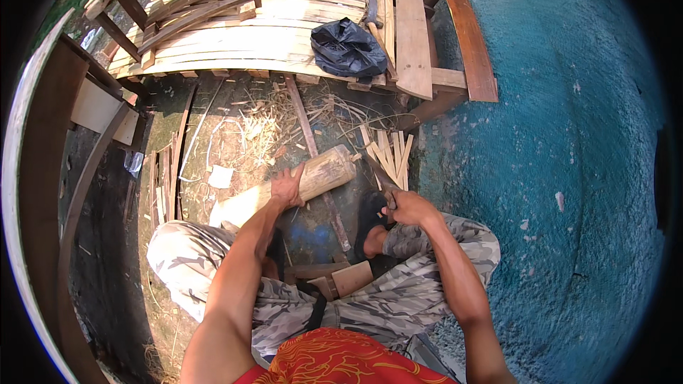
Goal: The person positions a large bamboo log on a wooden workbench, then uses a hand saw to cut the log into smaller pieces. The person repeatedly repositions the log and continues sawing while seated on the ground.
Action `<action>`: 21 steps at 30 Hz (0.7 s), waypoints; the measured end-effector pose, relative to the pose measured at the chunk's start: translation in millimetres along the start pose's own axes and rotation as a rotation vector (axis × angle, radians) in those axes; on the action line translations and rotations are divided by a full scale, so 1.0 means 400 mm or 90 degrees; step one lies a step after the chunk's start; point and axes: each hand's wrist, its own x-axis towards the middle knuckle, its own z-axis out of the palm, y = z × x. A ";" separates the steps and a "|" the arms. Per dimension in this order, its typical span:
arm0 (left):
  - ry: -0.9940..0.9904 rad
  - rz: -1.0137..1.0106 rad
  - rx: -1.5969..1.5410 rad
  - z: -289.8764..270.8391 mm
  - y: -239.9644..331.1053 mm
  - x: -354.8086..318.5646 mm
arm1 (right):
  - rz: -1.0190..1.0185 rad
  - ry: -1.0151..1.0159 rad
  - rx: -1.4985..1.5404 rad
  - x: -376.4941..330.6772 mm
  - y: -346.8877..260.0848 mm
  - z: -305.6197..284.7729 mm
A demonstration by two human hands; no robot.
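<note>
A thick, pale log (pixel 329 173) that looks like a bamboo length lies slantwise on the ground before my legs. My left hand (pixel 287 188) grips it from above near its middle, with the thumb toward the far end. In my right hand (pixel 414 209) is the handle of a machete (pixel 378 173). Its dark blade points forward and left, beside the log's far end and apart from it. Several thin split strips (pixel 398 155) lie fanned out just beyond the blade.
A slatted bench (pixel 284 1) stands ahead, bearing a black plastic bag (pixel 347 48) and a wooden frame (pixel 192 14). Shavings (pixel 257 131) and a long narrow board (pixel 302 117) cover the ground. A rough blue wall (pixel 562 135) rises at right; wooden furniture (pixel 43 142) stands left.
</note>
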 end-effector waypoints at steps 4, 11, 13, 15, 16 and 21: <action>-0.013 0.003 0.059 0.021 -0.012 0.012 | -0.022 0.007 0.037 -0.015 0.000 -0.009; -0.039 -0.013 0.101 0.054 -0.040 0.031 | -0.070 0.059 0.162 -0.122 0.013 -0.009; -0.051 -0.034 0.103 0.064 -0.028 0.036 | -0.076 0.106 0.239 -0.170 0.006 0.004; -0.038 -0.074 0.074 0.073 -0.003 0.035 | -0.029 0.124 0.248 -0.213 -0.007 0.026; -0.048 -0.097 0.059 0.074 0.011 0.029 | -0.020 0.151 0.264 -0.230 -0.016 0.041; -0.082 -0.085 -0.007 0.062 0.112 -0.035 | 0.013 0.190 0.479 -0.235 -0.048 0.123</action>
